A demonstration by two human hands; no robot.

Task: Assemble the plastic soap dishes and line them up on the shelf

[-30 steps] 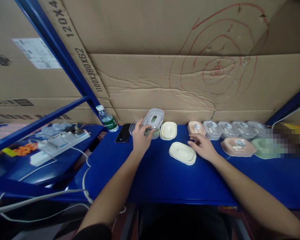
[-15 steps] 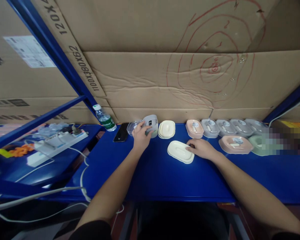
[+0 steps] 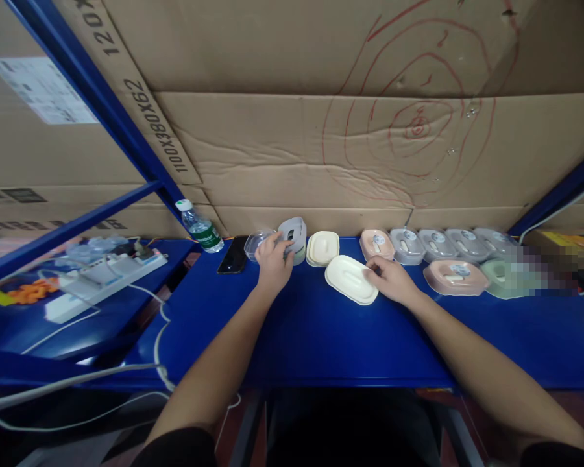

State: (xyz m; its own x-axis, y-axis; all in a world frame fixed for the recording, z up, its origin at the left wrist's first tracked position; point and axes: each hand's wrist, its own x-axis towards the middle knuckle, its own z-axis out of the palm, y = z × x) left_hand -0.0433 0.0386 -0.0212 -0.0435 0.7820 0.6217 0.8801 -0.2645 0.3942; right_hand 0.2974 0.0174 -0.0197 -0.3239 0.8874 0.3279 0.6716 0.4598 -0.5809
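1. Right hand (image 3: 392, 280): fingers pinched together on the right end of the cream dish (image 3: 351, 277).
2. Left hand (image 3: 273, 263): fingers part-spread and curved at the grey box (image 3: 293, 231); whether they grip it cannot be told.
3. Cream dish: located over the desk (image 3: 321, 344), between the hands; desk contact unclear. Probably light, stiff plastic, with a smooth, slightly slippery rim. Hold at the short ends; an end-only pinch may let it swing.
4. Obstructions: the cream stack (image 3: 325, 246) sits just beyond; the pink box (image 3: 377, 248) stands behind the right hand.
5. Left side: clear lid (image 3: 254, 245), phone (image 3: 232, 257), bottle (image 3: 204, 235).
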